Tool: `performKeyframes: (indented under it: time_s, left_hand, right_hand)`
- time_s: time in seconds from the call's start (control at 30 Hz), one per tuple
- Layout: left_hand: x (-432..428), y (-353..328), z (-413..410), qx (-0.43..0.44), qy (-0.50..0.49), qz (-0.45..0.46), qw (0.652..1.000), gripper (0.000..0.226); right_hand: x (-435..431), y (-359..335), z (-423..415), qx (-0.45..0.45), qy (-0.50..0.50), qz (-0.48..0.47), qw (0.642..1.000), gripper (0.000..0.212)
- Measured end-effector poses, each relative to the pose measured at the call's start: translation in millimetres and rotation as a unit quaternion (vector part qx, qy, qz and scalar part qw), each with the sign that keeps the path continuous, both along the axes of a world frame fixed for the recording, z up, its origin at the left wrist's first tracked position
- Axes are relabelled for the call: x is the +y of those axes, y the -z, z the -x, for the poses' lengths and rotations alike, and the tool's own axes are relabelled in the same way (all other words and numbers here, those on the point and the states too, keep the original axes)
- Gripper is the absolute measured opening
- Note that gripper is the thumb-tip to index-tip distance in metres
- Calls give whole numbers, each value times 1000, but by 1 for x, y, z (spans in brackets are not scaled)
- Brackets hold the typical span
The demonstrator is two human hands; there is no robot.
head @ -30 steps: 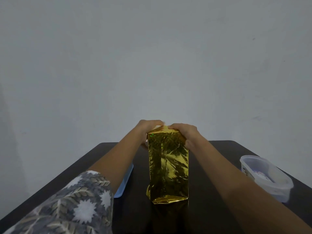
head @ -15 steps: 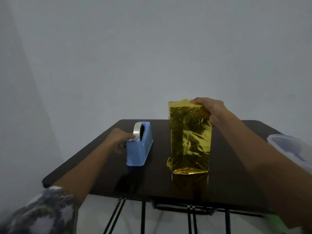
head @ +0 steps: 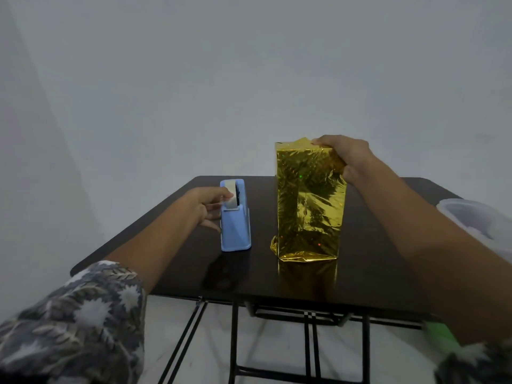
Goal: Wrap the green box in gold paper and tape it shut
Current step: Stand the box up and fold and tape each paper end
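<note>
Gold-wrapped, the box (head: 310,206) is stood upright on the dark desk (head: 388,273), right of centre and set well back from the near edge. Its top right corner is gripped by the right hand (head: 346,156): the fingers are curled over the folded top and the thumb is laid against the near face. The left hand (head: 207,203) is held at the blue tape dispenser (head: 235,231), which stands near the box on its left. The tape (head: 231,199) at the top of the roll is pinched by the fingertips (the other fingers are loosely curled beside the dispenser's left side). A bare strip of desk is seen between dispenser and box, and more in front of both. A clear plastic container (head: 471,217) is set at the desk's right edge.
</note>
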State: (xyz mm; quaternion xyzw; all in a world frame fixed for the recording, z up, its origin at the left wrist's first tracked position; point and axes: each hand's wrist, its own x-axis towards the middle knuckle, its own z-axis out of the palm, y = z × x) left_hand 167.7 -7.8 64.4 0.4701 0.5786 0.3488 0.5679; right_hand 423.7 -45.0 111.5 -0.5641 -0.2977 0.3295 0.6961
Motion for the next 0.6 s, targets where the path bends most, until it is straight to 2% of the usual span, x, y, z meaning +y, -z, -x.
performKeyframes:
  time_s: [0.1, 0.2, 0.27, 0.5, 0.6]
  left_hand:
    - [-3, -2, -7, -16, -2, 22, 1000, 19]
    - [-4, -2, -14, -54, -25, 48, 997, 43]
    - [-6, 3, -19, -77, -40, 50, 995, 49]
    - [3, 23, -22, -118, -97, 16, 988, 47]
    - [-1, 23, -20, -130, -97, -11, 987, 44]
  right_hand:
    - [-1, 0, 1, 0, 2, 1, 1000, 110]
    - [-6, -2, 6, -11, -1, 3, 1000, 86]
    - [-7, -3, 6, -10, -1, 4, 1000, 76]
    - [-4, -1, 5, -8, 8, -6, 1000, 98]
    - [-3, -2, 6, -8, 4, -10, 1000, 92]
